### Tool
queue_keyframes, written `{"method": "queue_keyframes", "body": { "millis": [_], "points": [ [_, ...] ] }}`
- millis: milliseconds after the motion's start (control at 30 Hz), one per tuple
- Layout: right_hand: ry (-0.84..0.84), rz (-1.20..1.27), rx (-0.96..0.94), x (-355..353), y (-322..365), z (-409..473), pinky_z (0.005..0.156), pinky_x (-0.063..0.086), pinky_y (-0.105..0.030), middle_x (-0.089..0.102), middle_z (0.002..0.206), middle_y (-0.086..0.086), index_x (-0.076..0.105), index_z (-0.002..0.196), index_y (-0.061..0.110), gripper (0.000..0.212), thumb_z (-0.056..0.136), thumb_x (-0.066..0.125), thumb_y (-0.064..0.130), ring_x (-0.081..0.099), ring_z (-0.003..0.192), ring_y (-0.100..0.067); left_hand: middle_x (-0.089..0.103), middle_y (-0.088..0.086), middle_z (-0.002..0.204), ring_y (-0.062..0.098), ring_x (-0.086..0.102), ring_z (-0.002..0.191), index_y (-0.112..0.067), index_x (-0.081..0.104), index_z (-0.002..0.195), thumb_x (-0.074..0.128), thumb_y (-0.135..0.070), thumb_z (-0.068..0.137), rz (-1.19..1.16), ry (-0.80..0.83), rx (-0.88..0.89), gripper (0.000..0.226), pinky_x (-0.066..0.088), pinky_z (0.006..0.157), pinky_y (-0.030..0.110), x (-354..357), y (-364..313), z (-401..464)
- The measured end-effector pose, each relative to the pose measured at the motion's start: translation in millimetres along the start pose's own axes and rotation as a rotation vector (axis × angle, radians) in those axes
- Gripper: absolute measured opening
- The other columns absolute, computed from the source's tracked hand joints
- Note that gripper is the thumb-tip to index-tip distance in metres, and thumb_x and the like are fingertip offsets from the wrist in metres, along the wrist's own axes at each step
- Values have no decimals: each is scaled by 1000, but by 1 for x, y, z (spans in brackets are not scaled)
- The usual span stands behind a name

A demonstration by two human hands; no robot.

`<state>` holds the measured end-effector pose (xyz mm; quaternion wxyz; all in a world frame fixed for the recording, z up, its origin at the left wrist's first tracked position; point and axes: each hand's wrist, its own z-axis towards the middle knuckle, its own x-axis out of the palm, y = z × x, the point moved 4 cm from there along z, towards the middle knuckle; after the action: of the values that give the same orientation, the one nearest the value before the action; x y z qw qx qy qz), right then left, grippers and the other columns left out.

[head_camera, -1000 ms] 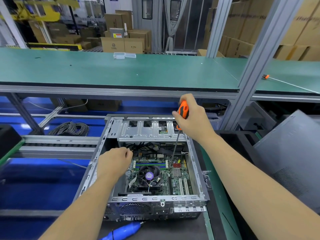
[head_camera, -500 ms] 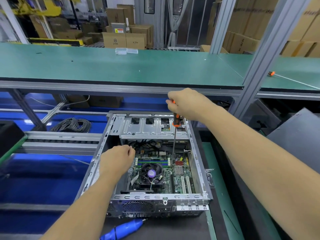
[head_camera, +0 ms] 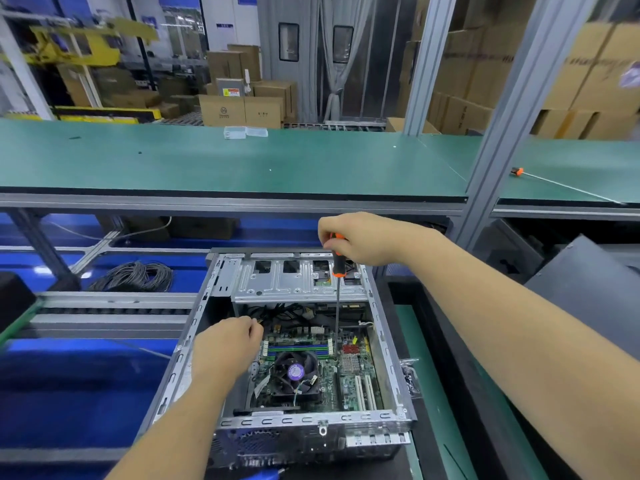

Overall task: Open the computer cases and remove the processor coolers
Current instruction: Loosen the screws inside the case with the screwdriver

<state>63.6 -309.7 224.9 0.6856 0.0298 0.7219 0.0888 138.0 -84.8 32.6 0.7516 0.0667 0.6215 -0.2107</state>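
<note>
Item: driver now upright in case (head_camera: pixel 388 341), mid-frame.
My right hand (head_camera: pixel 363 239) has regripped driver (head_camera: pixel 338 261); left hand (head_camera: pixel 225 348) curled beside cooler (head_camera: pixel 294 375), grasp unclear; unscrewing next.

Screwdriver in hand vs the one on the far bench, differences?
The held screwdriver stands near upright, gripped by the right hand, shaft reaching down into the open computer case. The bench screwdriver lies flat and untouched on the green bench; only a small part of its handle shows. Both have orange handles and long thin shafts.

orange-black screwdriver (head_camera: pixel 338 261), green motherboard (head_camera: pixel 332 375), purple fan label (head_camera: pixel 295 371)
</note>
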Motion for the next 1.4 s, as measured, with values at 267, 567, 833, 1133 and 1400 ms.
{"method": "queue_keyframes", "body": {
  "millis": [267,567,833,1133,1400],
  "points": [
    [124,-79,182,-15,6,1,70,44,-37,56,93,3,50,127,18,45,98,52,51,57,79,-16,46,-4,44,10,42,38,-18,41,54,40,-38,97,-27,-10,11,48,25,41,21,2,3,3],
    [183,-105,62,-19,9,-1,70,46,-36,53,95,6,55,105,26,14,93,61,21,54,78,-16,46,-4,45,10,43,39,-18,41,54,39,-38,98,-31,-9,21,48,25,41,21,2,2,3],
    [154,-230,104,-16,14,2,74,50,-39,62,103,-4,56,107,18,14,101,51,30,57,83,-23,43,-4,43,10,40,37,-18,40,53,39,-38,98,-35,-13,20,49,24,40,19,2,2,2],
    [175,-184,107,-19,11,0,79,54,-41,62,100,4,58,115,24,19,97,55,30,61,85,-20,45,-2,43,11,43,38,-17,40,53,41,-39,96,-30,-17,11,49,25,42,21,3,3,4],
    [189,-142,121,-19,11,-4,83,53,-43,60,107,2,55,113,26,18,98,57,34,60,90,-21,46,-2,44,11,42,38,-17,40,53,40,-38,97,-30,-14,9,48,26,41,22,2,2,4]
  ]
}}
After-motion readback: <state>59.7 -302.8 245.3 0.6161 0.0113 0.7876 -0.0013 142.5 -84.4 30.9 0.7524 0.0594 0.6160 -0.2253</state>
